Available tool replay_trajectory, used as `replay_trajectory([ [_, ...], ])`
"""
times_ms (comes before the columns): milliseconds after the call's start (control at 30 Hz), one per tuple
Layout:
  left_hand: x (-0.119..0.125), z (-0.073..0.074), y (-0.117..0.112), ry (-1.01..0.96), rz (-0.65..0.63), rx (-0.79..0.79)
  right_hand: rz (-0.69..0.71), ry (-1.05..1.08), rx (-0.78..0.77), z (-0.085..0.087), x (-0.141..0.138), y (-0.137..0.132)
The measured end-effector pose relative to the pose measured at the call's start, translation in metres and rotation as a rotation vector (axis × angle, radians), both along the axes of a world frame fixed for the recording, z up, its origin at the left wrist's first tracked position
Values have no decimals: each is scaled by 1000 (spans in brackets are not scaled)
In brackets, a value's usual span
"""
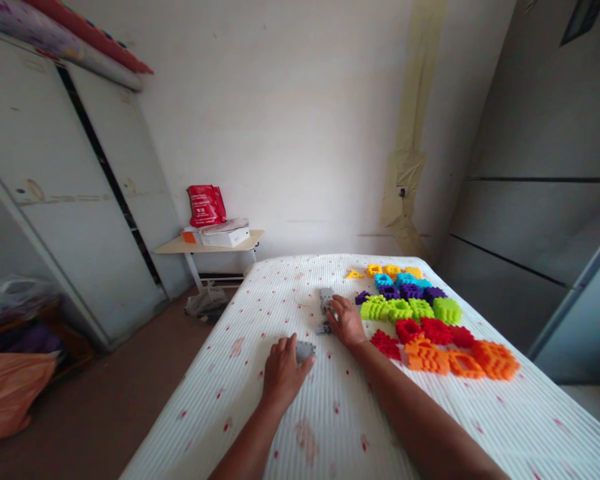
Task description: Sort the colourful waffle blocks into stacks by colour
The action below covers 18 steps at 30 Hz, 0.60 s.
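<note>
My left hand (281, 370) rests on the white bed (330, 413) with its fingers closed on a small grey block (305, 350). My right hand (347, 322) lies a little farther up the bed, fingers curled over a stack of grey blocks (325, 300) that runs from above the fingers to below them. Just right of that hand lie rows of coloured toothed blocks: yellow (390, 271), blue (403, 280), purple (405, 291), green (410, 309), red (430, 331) and orange (460, 360).
A small table (207, 247) with a red bag (206, 205) and white boxes stands against the far wall. A grey wardrobe (70, 200) fills the left side, with bags on the floor below it. Grey panels line the right wall.
</note>
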<state>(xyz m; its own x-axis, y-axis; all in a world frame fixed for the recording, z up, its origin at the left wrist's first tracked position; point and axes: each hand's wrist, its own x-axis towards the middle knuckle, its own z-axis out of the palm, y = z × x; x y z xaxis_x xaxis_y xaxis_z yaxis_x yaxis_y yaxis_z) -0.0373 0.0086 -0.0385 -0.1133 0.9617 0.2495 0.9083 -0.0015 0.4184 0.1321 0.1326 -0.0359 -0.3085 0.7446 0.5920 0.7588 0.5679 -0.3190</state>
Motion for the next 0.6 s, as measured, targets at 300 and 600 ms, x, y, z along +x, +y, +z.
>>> replay_trajectory([
  [300,12,8,9,45,88,-31,149,28,178,5,0,-20],
  [600,0,2,10,-352,127,70,223,6,193,2,2,-28],
])
